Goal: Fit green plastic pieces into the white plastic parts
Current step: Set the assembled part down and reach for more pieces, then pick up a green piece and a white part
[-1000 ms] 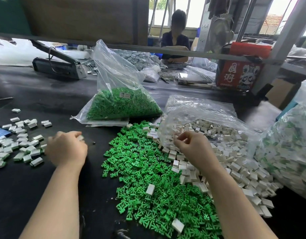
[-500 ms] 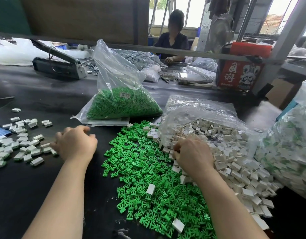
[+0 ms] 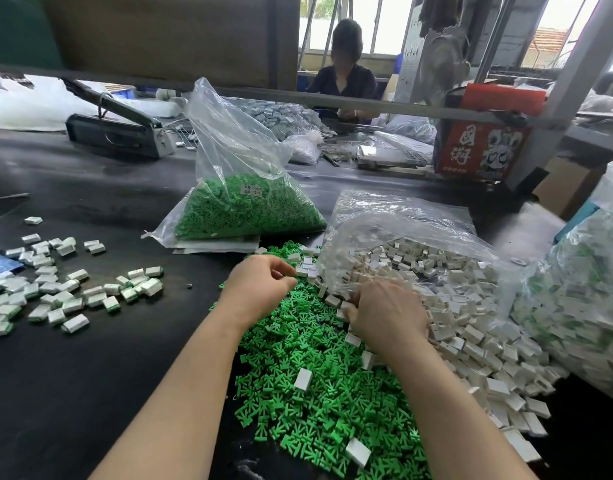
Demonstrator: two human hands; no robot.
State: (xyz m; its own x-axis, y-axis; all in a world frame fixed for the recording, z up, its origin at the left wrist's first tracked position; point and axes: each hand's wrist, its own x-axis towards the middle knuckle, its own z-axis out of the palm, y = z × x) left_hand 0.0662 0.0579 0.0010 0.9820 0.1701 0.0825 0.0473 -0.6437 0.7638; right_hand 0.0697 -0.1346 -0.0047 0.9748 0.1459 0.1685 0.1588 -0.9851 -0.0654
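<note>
A loose heap of green plastic pieces [image 3: 315, 379] lies on the black table in front of me. Beside it on the right, white plastic parts [image 3: 478, 327] spill from an open clear bag [image 3: 402, 220]. My left hand [image 3: 260, 292] hovers over the far end of the green heap, its fingers loosely curled and thumb near the fingertips, with nothing seen between them. My right hand [image 3: 388, 313] digs into the edge of the white heap, fingers curled down among the parts, a white part against its thumb. Its fingertips are hidden.
Several fitted white-and-green pieces [image 3: 56, 289] lie scattered at the left. A bag of green pieces [image 3: 246, 209] stands behind the heap, and a full bag [image 3: 582, 296] sits at the right edge. Farther back are a heat sealer [image 3: 114, 129], a red box [image 3: 481, 150] and a seated person [image 3: 343, 74].
My left hand has moved right from the fitted pieces to the green heap. My right hand has sunk deeper into the white parts.
</note>
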